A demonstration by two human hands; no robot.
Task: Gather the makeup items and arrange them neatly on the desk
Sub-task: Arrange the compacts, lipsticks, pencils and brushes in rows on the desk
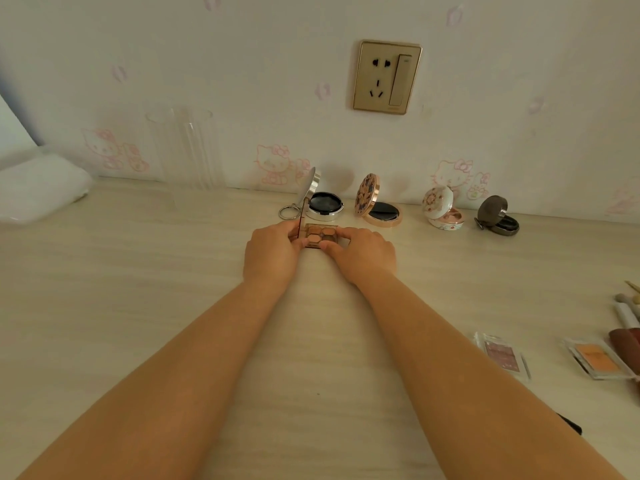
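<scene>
The desk (138, 271) looks like pale, matt wood-grain laminate. The silver compact (320, 202) has shiny metal-look trim, the tall vase (183, 147) is clear and ribbed, and the wall socket (386, 77) has a glossy gold face.

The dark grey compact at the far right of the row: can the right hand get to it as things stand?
Probably yes, once freed. The right hand currently grips the eyeshadow palette. Bare desk lies between it and the dark grey compact, with nothing in the way.
</scene>
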